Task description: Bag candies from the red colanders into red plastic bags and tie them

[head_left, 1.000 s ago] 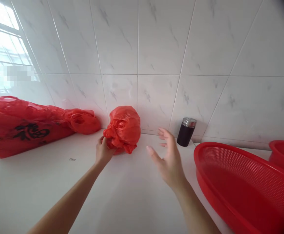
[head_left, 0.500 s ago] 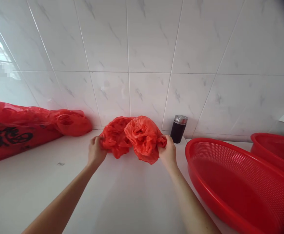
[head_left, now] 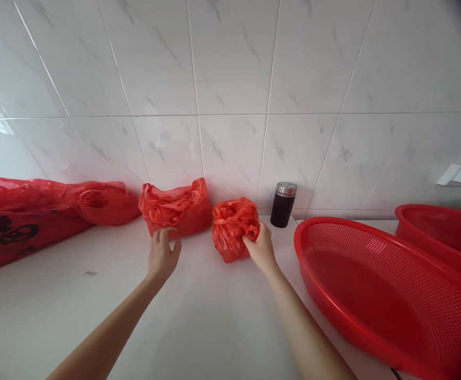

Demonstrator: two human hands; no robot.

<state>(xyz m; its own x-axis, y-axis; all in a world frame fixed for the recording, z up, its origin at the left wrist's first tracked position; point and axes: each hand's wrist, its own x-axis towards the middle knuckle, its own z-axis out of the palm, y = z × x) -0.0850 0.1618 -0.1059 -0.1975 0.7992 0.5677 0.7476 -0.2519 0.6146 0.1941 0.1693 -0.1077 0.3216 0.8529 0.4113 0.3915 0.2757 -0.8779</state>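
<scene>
Two small red plastic bags rest on the white counter against the tiled wall. The left small bag [head_left: 177, 207] sits open-mouthed. My left hand [head_left: 162, 256] hovers just in front of it with fingers loosely spread, empty, its fingertips at the bag's lower edge. The right small bag [head_left: 232, 227] is crumpled into a lump, and my right hand [head_left: 259, 245] is closed on its right side.
A large red plastic bag with black characters [head_left: 20, 221] lies along the counter at far left. A dark jar with a metal lid [head_left: 283, 204] stands by the wall. A red mesh basket [head_left: 376, 285] fills the right, with a second red basin [head_left: 444, 232] behind it.
The red bundle I held in both hands has come apart into two bags. My left hand has let go of the left one, and my right hand has set the other down on the counter.
</scene>
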